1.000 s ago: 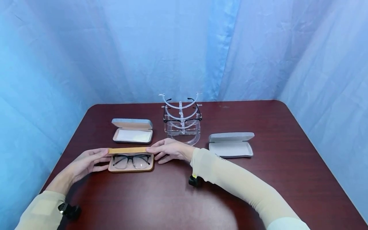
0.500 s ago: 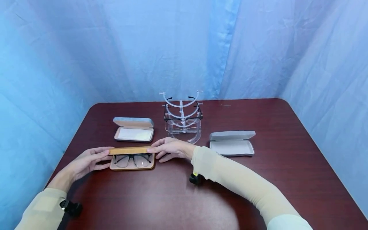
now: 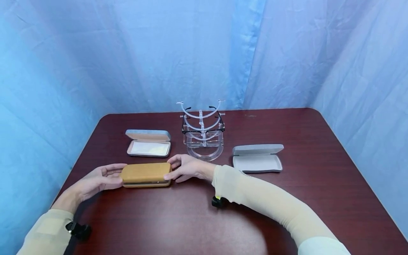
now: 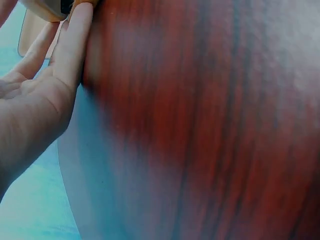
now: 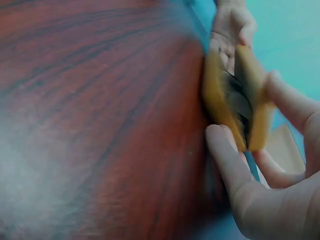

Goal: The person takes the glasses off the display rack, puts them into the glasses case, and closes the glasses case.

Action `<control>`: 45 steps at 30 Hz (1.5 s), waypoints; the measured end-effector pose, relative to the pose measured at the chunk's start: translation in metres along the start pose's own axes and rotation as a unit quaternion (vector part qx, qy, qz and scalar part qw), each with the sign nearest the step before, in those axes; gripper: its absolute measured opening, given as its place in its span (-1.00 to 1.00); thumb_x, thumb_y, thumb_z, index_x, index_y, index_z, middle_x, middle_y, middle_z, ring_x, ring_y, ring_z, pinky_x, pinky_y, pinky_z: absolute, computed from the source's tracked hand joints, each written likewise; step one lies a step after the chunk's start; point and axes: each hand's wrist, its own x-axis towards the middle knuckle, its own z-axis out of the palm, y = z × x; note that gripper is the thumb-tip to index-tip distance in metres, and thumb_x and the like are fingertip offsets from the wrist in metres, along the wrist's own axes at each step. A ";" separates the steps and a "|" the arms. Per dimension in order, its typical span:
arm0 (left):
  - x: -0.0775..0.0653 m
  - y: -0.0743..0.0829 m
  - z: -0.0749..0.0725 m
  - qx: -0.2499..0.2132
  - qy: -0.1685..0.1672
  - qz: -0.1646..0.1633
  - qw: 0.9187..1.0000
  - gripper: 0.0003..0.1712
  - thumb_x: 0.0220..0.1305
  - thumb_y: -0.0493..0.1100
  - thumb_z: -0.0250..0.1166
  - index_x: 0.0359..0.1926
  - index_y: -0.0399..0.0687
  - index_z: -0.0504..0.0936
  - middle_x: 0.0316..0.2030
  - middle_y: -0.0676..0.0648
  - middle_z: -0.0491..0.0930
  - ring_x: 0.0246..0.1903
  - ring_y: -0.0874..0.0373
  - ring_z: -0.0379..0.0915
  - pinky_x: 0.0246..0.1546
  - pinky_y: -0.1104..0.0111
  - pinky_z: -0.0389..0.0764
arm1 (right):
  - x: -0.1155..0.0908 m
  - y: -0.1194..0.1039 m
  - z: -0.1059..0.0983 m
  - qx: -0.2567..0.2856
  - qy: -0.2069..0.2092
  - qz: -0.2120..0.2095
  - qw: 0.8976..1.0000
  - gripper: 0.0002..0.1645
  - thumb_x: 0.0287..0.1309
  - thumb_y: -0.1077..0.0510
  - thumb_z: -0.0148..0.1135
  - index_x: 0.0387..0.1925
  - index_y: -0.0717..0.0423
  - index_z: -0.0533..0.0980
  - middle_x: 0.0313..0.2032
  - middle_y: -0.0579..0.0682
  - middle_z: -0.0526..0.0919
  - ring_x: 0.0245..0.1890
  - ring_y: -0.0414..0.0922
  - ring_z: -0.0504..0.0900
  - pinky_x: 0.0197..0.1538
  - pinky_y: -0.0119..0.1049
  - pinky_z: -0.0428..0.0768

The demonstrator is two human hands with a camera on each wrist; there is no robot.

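A mustard-yellow glasses case (image 3: 146, 171) lies on the table at front left, its lid lowered with a narrow gap along the front edge. My left hand (image 3: 98, 181) holds its left end between thumb and fingers. At the right end, my right hand (image 3: 188, 168) grips the case, thumb in front and fingers behind. From the head, the lid hides the glasses inside. The right wrist view looks into the gap, where dark glasses (image 5: 239, 102) show, blurred. In the left wrist view the left hand (image 4: 47, 82) reaches to the case at the top edge.
Behind stands a clear display rack (image 3: 207, 158) carrying black-framed glasses (image 3: 192, 132) and a thin-rimmed pair lower down. An open blue-grey case (image 3: 148, 135) with a white cloth (image 3: 149, 148) sits at back left. Another open grey case (image 3: 257, 163) is at right. Blue curtains surround the table (image 3: 178, 223).
The yellow lid has swung down toward me, from upright to nearly closed, covering the glasses. Both thumbs have come down and forward with it. The other cases and the rack stay put.
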 end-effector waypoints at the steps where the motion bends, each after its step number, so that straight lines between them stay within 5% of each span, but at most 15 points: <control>1: 0.001 0.000 0.001 0.009 0.005 -0.001 1.000 -0.12 0.38 -0.25 0.34 0.53 -0.38 0.05 0.18 -0.10 0.56 0.04 0.12 0.62 0.06 0.21 0.65 | 0.000 0.001 0.002 -0.005 0.005 -0.007 1.000 -0.32 0.02 0.40 0.52 0.18 0.26 0.45 -0.05 0.11 0.49 -0.29 -0.06 0.65 -0.18 -0.12 0.76; 8: 0.004 -0.002 0.006 0.037 0.033 -0.003 0.999 -0.08 0.31 -0.23 0.42 0.51 -0.37 0.10 0.18 -0.19 0.54 -0.02 0.12 0.63 0.02 0.27 0.68 | 0.002 0.006 0.008 -0.019 0.015 -0.024 0.999 -0.38 -0.05 0.52 0.50 0.09 0.31 0.52 -0.18 0.07 0.51 -0.31 -0.11 0.61 -0.25 -0.18 0.77; 28: 0.003 0.011 0.003 0.069 0.028 -0.015 0.997 -0.09 0.27 -0.20 0.45 0.48 -0.35 0.16 0.30 -0.35 0.38 0.01 -0.03 0.62 0.00 0.16 0.69 | 0.006 0.004 0.007 -0.021 0.021 -0.026 0.999 -0.38 0.00 0.50 0.49 0.15 0.30 0.54 -0.11 0.09 0.56 -0.32 -0.10 0.66 -0.23 -0.15 0.77; 36: 0.014 0.040 0.017 0.199 0.095 0.053 0.974 -0.15 0.33 0.06 0.40 0.47 -0.20 0.27 0.39 -0.33 0.31 0.28 -0.21 0.35 0.26 -0.04 0.46 | -0.015 0.001 -0.019 -0.014 -0.019 -0.044 0.999 -0.46 0.26 0.34 0.35 0.25 0.32 0.45 0.00 0.15 0.59 -0.16 0.04 0.72 -0.09 -0.03 0.74; 42: 0.033 0.073 0.048 0.195 0.095 0.128 0.968 -0.19 0.39 0.10 0.34 0.51 -0.06 0.25 0.37 -0.21 0.36 0.29 -0.13 0.37 0.12 0.30 0.56 | -0.047 -0.021 -0.049 -0.079 -0.042 -0.110 0.990 -0.51 0.39 0.20 0.27 0.25 0.36 0.46 0.10 0.27 0.63 0.10 0.22 0.62 0.10 0.01 0.66; 45: 0.042 0.089 0.069 0.163 0.065 0.149 0.973 -0.15 0.39 0.10 0.33 0.55 0.02 0.19 0.42 -0.16 0.31 0.31 -0.10 0.37 0.17 0.23 0.58 | -0.067 -0.035 -0.063 -0.098 -0.030 -0.146 0.984 -0.56 0.42 0.17 0.25 0.22 0.31 0.50 0.09 0.18 0.68 0.12 0.20 0.63 0.12 0.01 0.65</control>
